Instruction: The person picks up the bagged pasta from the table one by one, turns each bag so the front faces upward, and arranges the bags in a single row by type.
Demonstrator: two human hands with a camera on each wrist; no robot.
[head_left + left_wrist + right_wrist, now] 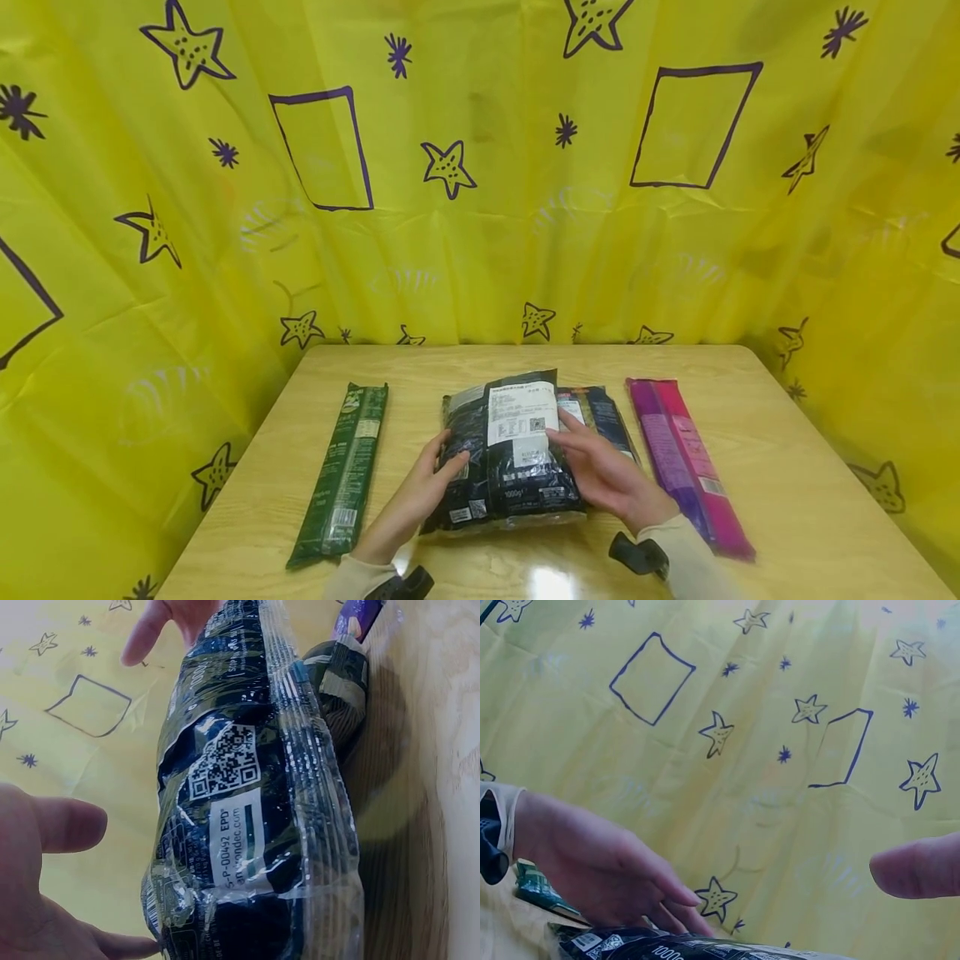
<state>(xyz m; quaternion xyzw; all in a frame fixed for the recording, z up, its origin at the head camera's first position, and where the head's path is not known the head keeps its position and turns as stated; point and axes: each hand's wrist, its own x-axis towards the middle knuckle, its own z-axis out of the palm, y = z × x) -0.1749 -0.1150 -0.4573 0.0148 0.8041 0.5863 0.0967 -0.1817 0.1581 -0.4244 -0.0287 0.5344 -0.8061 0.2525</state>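
Observation:
A plump black plastic food bag [517,487] with a white label [522,408] and "1000g" printed low on its front is between my hands at the middle of the table. My left hand [416,496] is at its left side, fingers reaching along the edge. In the left wrist view the thumb stands away from the bag and a fingertip touches its side. At the right side, my right hand [607,475] has extended fingers against the edge of the bag. Behind the bag, partly hidden, lies another dark packet [600,412].
A long green packet [347,467] lies on the wooden table [780,483] to the left. To the right lies a long pink and purple packet [686,462]. A yellow curtain [480,250] with drawn stars hangs behind the table and along both sides.

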